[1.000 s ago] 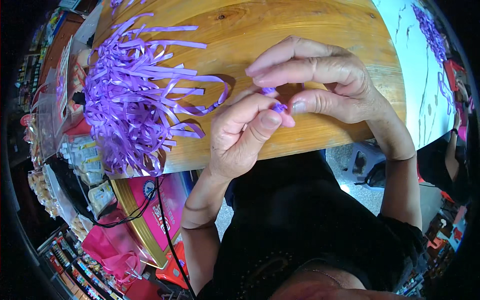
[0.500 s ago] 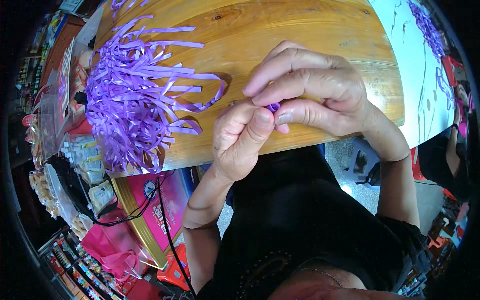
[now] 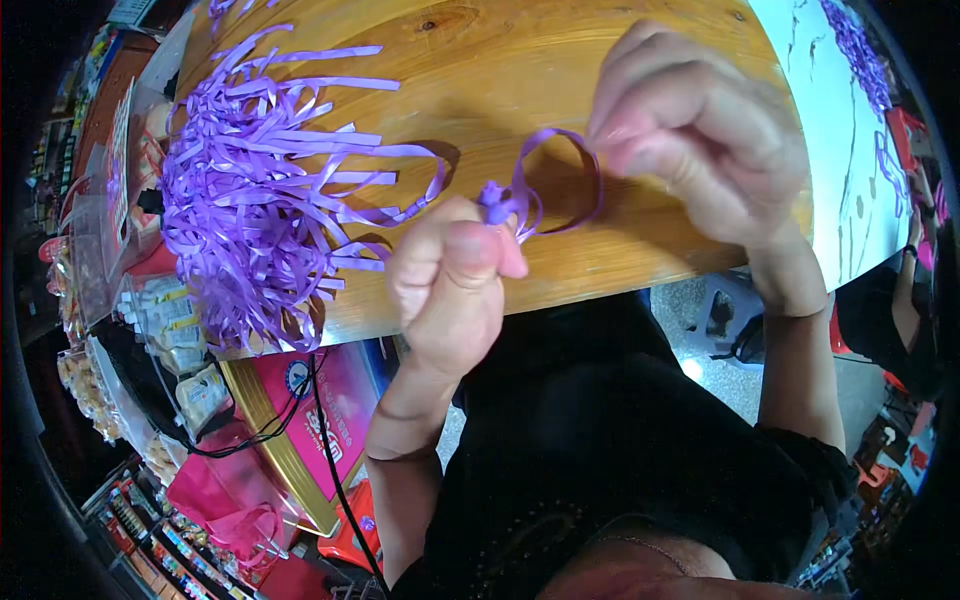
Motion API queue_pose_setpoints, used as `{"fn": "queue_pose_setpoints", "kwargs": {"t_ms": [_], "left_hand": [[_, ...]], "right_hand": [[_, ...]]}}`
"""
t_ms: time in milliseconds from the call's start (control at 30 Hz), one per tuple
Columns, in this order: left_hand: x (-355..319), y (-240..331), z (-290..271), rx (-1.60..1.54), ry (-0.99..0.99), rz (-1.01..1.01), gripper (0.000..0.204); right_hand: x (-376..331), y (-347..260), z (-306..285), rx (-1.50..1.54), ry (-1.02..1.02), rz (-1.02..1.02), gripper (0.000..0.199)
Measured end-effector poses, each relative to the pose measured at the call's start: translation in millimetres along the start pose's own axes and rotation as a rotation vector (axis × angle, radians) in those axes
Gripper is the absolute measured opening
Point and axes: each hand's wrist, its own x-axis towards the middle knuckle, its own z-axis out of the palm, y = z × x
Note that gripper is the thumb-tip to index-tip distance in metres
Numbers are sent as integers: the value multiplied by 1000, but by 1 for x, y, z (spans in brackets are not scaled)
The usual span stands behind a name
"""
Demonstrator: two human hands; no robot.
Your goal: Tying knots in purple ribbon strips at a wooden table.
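Note:
My left hand is closed, its thumb and forefinger pinching a small folded bud of purple ribbon. The bud stands up just past the fingertips. From it a narrow purple ribbon curves out in a wide loop over the wooden table and back. At the loop's far right side is my right hand, raised and smeared by motion. Its fingers look pinched together against the ribbon's edge, though the exact contact is blurred. Left of both hands lies a heap of cut purple ribbons, several ends fanning toward me.
Beneath my hands is the wooden tabletop, with a white marbled surface at its right carrying more purple ribbon. Clear bags and packets crowd the left edge. A black cable hangs below. Another person sits far right.
My right hand has moved up and right, away from the left. A ribbon loop now spans between them, and the folded bud shows above my left fingers. The left hand shifted slightly left and down.

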Motion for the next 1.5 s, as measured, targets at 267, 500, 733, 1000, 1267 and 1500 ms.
{"fn": "queue_pose_setpoints", "kwargs": {"t_ms": [267, 500, 733, 1000, 1267, 1500], "left_hand": [[6, 0, 9, 11, -108, -17, 33], [5, -5, 16, 111, -20, -41, 32], [3, -6, 12, 401, -69, -16, 33], [-4, -5, 3, 467, -123, -36, 27], [2, -8, 0, 685, -156, 238, 21], [12, -9, 6, 795, -241, 354, 23]], "right_hand": [[5, 8, 1, 37, -94, -62, 41], [-7, 9, 26, 26, -54, -87, 37], [-16, 8, 18, -85, -77, -160, 23], [-17, 21, 14, -99, -161, -266, 26], [-23, 19, 15, 275, -90, 249, 35], [-28, 14, 25, 439, -51, 228, 29]]}}
